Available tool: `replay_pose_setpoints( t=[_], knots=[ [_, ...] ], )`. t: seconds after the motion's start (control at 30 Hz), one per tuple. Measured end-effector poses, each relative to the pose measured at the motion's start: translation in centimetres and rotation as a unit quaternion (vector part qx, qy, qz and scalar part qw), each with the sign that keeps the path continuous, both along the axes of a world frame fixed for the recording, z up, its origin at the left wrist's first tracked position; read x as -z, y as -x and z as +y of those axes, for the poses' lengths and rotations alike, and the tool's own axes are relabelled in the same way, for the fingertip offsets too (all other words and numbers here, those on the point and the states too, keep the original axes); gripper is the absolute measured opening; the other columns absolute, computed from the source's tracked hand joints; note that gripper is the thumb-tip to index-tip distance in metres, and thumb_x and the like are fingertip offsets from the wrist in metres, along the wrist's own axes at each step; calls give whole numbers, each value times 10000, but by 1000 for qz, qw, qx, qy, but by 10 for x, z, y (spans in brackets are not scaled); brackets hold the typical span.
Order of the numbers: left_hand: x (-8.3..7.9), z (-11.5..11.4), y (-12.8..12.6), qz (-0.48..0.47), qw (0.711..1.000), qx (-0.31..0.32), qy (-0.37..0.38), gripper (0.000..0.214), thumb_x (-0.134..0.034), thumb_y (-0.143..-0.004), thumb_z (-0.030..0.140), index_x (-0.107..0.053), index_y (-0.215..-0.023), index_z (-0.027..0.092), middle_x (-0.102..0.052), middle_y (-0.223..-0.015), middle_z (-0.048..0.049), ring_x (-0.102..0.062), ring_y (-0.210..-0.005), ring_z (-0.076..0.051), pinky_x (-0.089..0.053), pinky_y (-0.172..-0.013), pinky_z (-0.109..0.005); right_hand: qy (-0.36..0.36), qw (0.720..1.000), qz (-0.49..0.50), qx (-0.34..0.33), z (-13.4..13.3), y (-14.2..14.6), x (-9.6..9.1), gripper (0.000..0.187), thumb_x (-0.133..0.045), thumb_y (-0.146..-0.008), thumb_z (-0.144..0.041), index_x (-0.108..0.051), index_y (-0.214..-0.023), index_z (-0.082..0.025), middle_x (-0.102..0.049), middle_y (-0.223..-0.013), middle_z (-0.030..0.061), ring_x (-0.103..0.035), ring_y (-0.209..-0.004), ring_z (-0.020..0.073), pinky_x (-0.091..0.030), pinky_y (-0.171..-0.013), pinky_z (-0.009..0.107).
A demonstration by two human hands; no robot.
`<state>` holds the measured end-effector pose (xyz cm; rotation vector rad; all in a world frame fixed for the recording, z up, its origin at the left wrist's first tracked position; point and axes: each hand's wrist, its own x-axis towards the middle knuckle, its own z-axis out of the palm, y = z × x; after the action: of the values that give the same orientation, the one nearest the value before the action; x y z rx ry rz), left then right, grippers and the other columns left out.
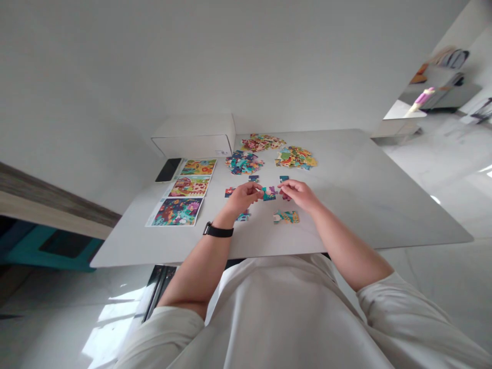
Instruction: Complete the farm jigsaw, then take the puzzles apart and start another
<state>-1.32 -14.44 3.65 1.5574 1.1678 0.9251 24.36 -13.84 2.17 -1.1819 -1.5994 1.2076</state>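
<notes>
A teal and purple puzzle piece lies between my two hands, above the table's middle. My left hand, with a black watch band on its wrist, is closed, thumb and forefinger pinching the piece's left edge. From the other side my right hand is closed too, its fingertips pinched at the purple right end. Other pieces lie around: a dark blue one behind the right hand, a red one left of the left hand, teal ones partly under that hand, and a joined teal and yellow strip nearer me.
Three piles of puzzle pieces lie farther back: blue, yellow-green and red-yellow. Picture sheets and a phone lie at the left. A white box stands against the wall on the white table.
</notes>
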Motion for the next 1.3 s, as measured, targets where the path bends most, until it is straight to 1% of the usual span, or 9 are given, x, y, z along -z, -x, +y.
replay_pose_setpoints(
  t=[0.2, 0.33, 0.57, 0.7, 0.8, 0.93, 1.1, 1.2, 1.3],
  knots=[
    [7, 0, -5, -3, 1000, 21, -11, 397, -767, -775, 476, -705, -1026, 175, -684, -698, 2, -582, -601, -116, -434, -580, -239, -29, 999, -8, -24, -1, 4, 5, 366, -756, -859, -555, -780, -1034, -235, -797, -903, 27, -706, -781, 182, -550, -745, 299],
    [10, 3, -5, 3, 999, 31, -25, 404, -724, -828, 535, -715, -998, 168, -736, -760, -29, -622, -648, -127, -459, -597, -242, -33, 999, 6, -25, 0, 4, 6, 354, -785, -823, -524, -783, -998, -216, -799, -868, 35, -691, -750, 184, -550, -738, 311],
    [10, 4, -2, -18, 998, -8, -54, 476, -636, -928, 610, -725, -1058, 160, -766, -793, -57, -626, -650, -128, -472, -604, -241, -38, 999, 5, -12, 0, 2, 6, 338, -779, -838, -512, -785, -1008, -220, -790, -839, 34, -679, -734, 180, -536, -703, 304],
    [6, 6, 4, -13, 997, -28, -64, 530, -624, -929, 680, -718, -921, 158, -725, -728, -50, -589, -617, -121, -451, -588, -240, -42, 999, -8, -6, 1, 1, 10, 335, -768, -855, -509, -790, -1025, -221, -775, -809, 28, -671, -715, 177, -531, -684, 299],
    [2, 5, 8, 19, 997, -37, -66, 556, -655, -898, 711, -698, -816, 162, -709, -712, -46, -568, -616, -117, -437, -591, -240, -51, 998, -23, 2, 1, 1, 11, 337, -771, -857, -514, -789, -1027, -223, -753, -777, 18, -668, -708, 178, -530, -689, 303],
    [1, 2, 8, 59, 997, -9, -57, 518, -737, -844, 677, -739, -853, 159, -719, -753, -39, -567, -642, -118, -431, -606, -243, -53, 998, -25, 10, 0, 3, 10, 337, -769, -860, -522, -787, -1009, -221, -752, -776, 24, -670, -708, 184, -536, -697, 313],
    [7, 1, 1, 37, 998, 35, -48, 488, -811, -794, 577, -767, -1027, 150, -735, -819, -41, -594, -691, -122, -441, -632, -244, -58, 998, -30, -3, -3, 6, 8, 338, -778, -854, -515, -795, -1018, -220, -785, -821, 43, -697, -744, 196, -553, -727, 323],
    [4, -2, 2, 41, 997, 44, -46, 421, -815, -787, 490, -764, -1028, 149, -723, -791, -26, -587, -685, -115, -429, -621, -232, -52, 997, -43, -25, -4, 6, 8, 344, -780, -855, -515, -798, -1036, -223, -803, -839, 46, -713, -748, 199, -561, -723, 324],
    [-3, -5, 8, 59, 996, 65, -15, 356, -783, -812, 441, -758, -1022, 153, -705, -751, -10, -563, -633, -104, -410, -573, -218, -54, 996, -60, -35, -6, 4, 6, 328, -758, -884, -497, -798, -1062, -223, -816, -858, 51, -744, -786, 211, -575, -750, 333]
  ],
)
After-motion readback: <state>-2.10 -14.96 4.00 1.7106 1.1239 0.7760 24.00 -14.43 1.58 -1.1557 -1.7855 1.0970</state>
